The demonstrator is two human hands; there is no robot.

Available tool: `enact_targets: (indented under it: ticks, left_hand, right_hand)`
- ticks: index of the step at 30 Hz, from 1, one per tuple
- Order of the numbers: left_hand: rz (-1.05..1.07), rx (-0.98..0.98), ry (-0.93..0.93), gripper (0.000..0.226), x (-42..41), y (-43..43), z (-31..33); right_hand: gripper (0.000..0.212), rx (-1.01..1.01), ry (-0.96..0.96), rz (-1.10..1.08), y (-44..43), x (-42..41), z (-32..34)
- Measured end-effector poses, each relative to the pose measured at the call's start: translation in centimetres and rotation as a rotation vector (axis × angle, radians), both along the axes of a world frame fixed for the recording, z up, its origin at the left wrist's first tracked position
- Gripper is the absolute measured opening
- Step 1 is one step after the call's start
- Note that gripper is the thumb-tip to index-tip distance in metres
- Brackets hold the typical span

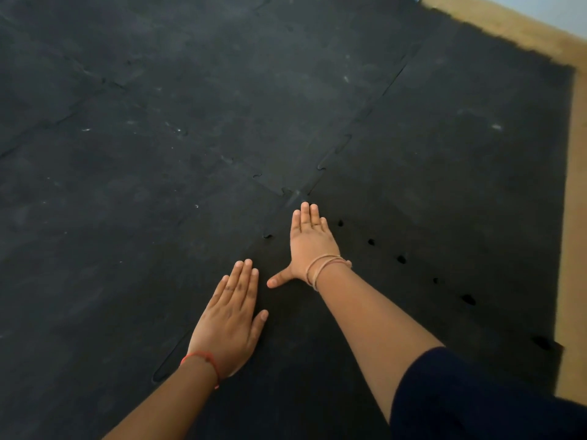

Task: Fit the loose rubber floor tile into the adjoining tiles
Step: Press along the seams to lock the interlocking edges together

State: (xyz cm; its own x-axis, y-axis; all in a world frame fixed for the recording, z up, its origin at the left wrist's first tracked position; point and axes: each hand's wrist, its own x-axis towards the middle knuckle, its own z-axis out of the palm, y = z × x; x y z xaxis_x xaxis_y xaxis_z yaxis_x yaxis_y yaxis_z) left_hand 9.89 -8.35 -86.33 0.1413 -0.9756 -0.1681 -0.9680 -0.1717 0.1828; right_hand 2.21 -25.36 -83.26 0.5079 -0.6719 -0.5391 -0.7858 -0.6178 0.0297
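Note:
The loose black rubber tile (365,312) lies under both hands, its far corner near the meeting point of the seams. My right hand (309,244) rests flat on that corner, fingers together, thumb spread left. My left hand (230,322) lies flat along the tile's left seam (168,366), where a gap shows near the wrist. The adjoining tiles (158,154) spread left and ahead, another adjoining tile (460,154) to the right. Small dark gaps (401,258) dot the jigsaw seam on the right side of the loose tile.
Wooden floor (575,217) borders the mats on the right and at the far right corner. A dark sleeve (460,398) covers my right upper arm. White specks lie scattered over the mats.

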Motion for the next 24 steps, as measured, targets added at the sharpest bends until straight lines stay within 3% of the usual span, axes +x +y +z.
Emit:
enact_targets:
  ticks: [3,6,11,14,19,24]
  left_hand:
    - [0.0,0.045,0.025,0.08,0.0,0.0,0.0]
    - [-0.022,0.078,0.009,0.081,0.1,-0.1,-0.1]
    - [0.036,0.059,-0.018,0.063,-0.6,-0.5,-0.2]
    - [0.07,0.001,0.027,0.066,-2.4,-1.8,-0.3]
    - [0.121,-0.043,0.037,0.07,-3.2,-2.4,-1.2]
    - [0.118,-0.016,0.038,0.071,-3.1,-2.5,-0.8]
  right_hand:
    - [0.146,0.01,0.008,-0.009,0.0,0.0,0.3]
    - [0.141,0.028,-0.11,-0.038,0.3,-0.8,0.3]
    - [0.127,-0.066,-0.325,-0.204,1.5,-5.5,-0.9]
    - [0.132,-0.104,-0.282,-0.31,0.2,-7.8,-0.4]
    - [0.141,-0.024,-0.177,-0.24,-2.1,-6.5,0.3]
    - [0.132,-0.073,-0.129,-0.273,-2.3,-4.9,1.0]
